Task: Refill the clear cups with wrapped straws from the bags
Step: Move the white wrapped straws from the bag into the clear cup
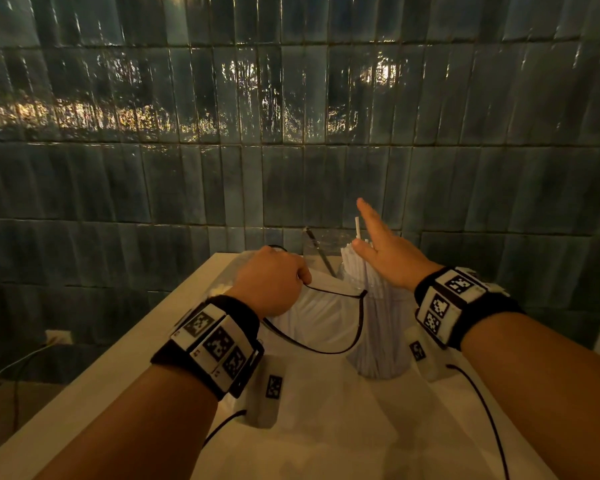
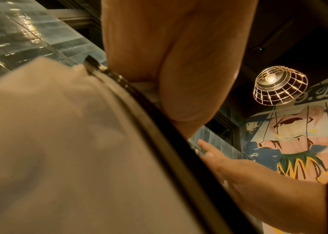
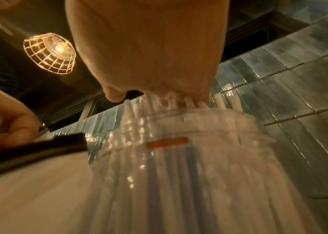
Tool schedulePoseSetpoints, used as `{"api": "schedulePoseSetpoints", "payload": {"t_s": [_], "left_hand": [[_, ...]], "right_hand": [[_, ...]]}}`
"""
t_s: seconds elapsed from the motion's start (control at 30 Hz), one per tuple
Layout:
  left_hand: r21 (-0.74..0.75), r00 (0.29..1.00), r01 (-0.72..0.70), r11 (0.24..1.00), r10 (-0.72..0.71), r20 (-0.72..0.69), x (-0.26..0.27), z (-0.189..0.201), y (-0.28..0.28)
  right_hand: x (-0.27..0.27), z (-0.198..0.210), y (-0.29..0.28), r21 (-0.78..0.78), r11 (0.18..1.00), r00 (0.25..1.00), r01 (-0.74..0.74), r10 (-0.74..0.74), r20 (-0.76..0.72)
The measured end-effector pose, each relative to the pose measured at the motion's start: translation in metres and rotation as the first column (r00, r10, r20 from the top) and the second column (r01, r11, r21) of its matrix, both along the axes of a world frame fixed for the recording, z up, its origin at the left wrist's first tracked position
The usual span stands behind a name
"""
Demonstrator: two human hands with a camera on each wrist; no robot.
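Note:
A clear cup (image 1: 381,344) packed with white wrapped straws (image 1: 355,268) stands on the white counter (image 1: 146,358). My right hand (image 1: 385,247) lies flat and open, its palm on the straw tops (image 3: 128,107); one straw (image 1: 357,228) pokes up beside the fingers. Left of the cup is an open bag (image 1: 326,323) of wrapped straws with a black rim (image 1: 329,292). My left hand (image 1: 271,282) grips that rim (image 2: 159,134) with curled fingers. In the right wrist view the cup (image 3: 199,158) is blurred.
A second clear cup (image 1: 323,244) holding a dark stick stands behind, against the dark tiled wall (image 1: 291,133). The counter's left edge drops to a floor with a wall socket (image 1: 58,337) and cables. A wire-cage lamp (image 2: 280,85) hangs overhead.

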State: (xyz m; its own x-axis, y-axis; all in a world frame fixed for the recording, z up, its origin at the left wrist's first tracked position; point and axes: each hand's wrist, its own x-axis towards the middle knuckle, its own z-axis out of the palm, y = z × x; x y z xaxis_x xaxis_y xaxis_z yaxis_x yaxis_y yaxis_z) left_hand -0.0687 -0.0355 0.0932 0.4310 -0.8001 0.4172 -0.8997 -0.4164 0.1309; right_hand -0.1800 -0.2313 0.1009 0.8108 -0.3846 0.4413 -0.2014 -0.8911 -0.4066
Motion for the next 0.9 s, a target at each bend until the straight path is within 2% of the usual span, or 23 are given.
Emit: {"api": "schedulePoseSetpoints", "payload": {"t_s": [0.07, 0.17, 0.27, 0.37, 0.5, 0.67, 0.8, 0.9], "left_hand": [[0.009, 1.0, 0.002, 1.0, -0.002, -0.008, -0.001, 0.0, -0.001], [0.012, 1.0, 0.006, 1.0, -0.006, -0.015, -0.002, 0.001, -0.001], [0.008, 1.0, 0.01, 1.0, -0.01, 0.001, 0.001, 0.001, 0.0], [0.006, 1.0, 0.01, 1.0, -0.01, -0.001, 0.002, 0.001, 0.002], [-0.003, 1.0, 0.011, 1.0, -0.011, -0.011, 0.003, 0.001, 0.001], [0.002, 1.0, 0.009, 1.0, -0.009, -0.012, 0.004, -0.002, 0.001], [0.0, 1.0, 0.006, 1.0, -0.006, -0.008, 0.005, -0.001, 0.003], [-0.001, 1.0, 0.008, 1.0, -0.008, 0.001, 0.004, 0.0, 0.004]], "right_hand": [[0.002, -0.004, 0.0, -0.083, 0.993, 0.997, -0.079, 0.08, 0.015], [0.007, -0.008, 0.0, -0.191, 0.976, 0.995, -0.099, 0.096, -0.028], [0.01, -0.008, 0.001, -0.19, 0.981, 0.998, -0.043, 0.033, -0.053], [0.01, -0.009, 0.004, -0.279, 0.96, 0.99, 0.011, -0.049, -0.13], [0.013, -0.012, 0.004, -0.3, 0.954, 0.99, 0.005, -0.048, -0.136], [0.021, -0.019, 0.004, -0.403, 0.904, 0.951, 0.14, -0.235, -0.198], [0.027, -0.013, 0.007, -0.381, 0.92, 0.951, 0.095, -0.196, -0.238], [0.023, -0.016, 0.005, -0.358, 0.931, 0.983, 0.066, -0.122, -0.135]]}}
